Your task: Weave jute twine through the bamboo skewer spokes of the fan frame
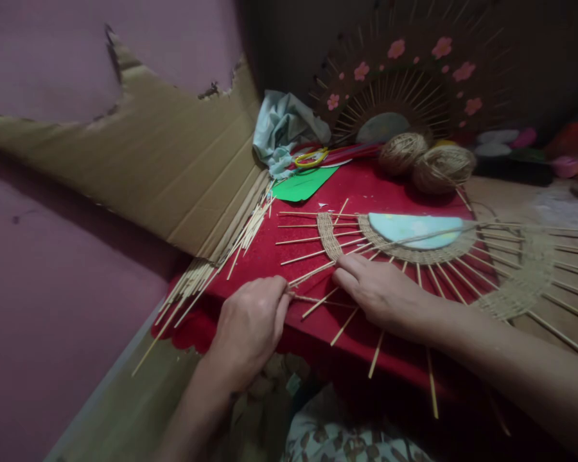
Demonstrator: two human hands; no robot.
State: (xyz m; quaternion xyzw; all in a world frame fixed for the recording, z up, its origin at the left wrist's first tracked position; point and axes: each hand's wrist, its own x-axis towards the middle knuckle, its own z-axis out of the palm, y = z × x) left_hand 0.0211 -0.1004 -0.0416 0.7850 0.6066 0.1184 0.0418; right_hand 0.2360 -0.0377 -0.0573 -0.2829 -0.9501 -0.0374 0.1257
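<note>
A half-round fan of thin bamboo sticks [437,281] lies on the red cloth, its sticks spreading from a pale blue half-disc [414,236]. Woven twine [328,232] forms an inner band beside the disc and an outer band, seen at left and right. My left hand [253,317] is closed on a strand of twine [313,299] near the front left of the fan. Over the sticks, at the end of the left woven part, my right hand [366,285] has its fingers pinched together; what lies between the fingertips is hidden.
Loose bamboo sticks [192,285] lie along the left edge of the red cloth [298,240]. A cardboard sheet [173,154] leans at the wall. Behind are twine balls [444,168], yellow-handled scissors [311,158], green paper [303,186] and a dark fan with pink flowers [395,49].
</note>
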